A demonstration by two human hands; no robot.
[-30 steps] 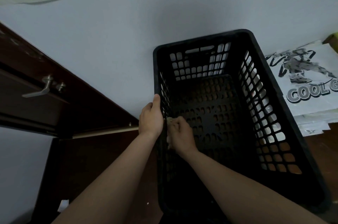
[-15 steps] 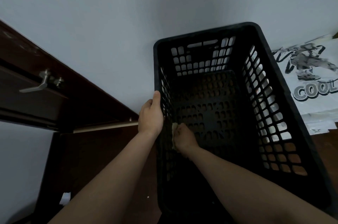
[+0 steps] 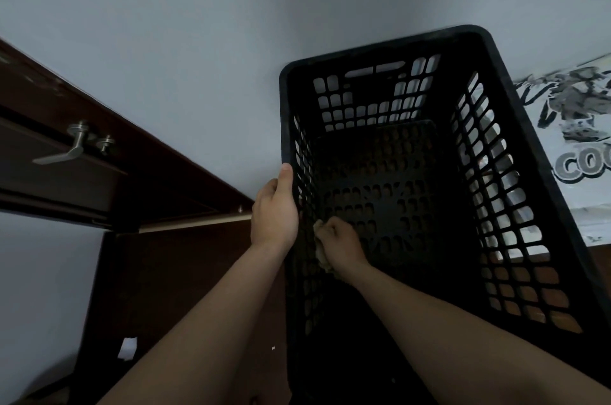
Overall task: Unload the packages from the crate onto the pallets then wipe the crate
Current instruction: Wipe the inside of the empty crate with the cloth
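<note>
A black plastic crate (image 3: pixel 545 166) with slotted walls stands in front of me, with nothing inside it. My left hand (image 3: pixel 274 209) grips the top rim of its left wall, thumb on the inner side. My right hand (image 3: pixel 340 246) is down inside the crate and holds a small pale cloth (image 3: pixel 320 250) against the inside of that left wall. White packages (image 3: pixel 582 140) with a grey printed figure and lettering lie to the right of the crate.
A dark wooden door (image 3: pixel 66 173) with a metal lever handle (image 3: pixel 71 148) stands at the left. A pale wall (image 3: pixel 231 40) runs behind the crate. Dark brown floor (image 3: pixel 185 272) lies under my left arm, with a small white scrap (image 3: pixel 127 346) on it.
My right hand with the cloth has slid down and back along the inside of the left wall. The left hand keeps its grip on the rim. The view has shifted slightly.
</note>
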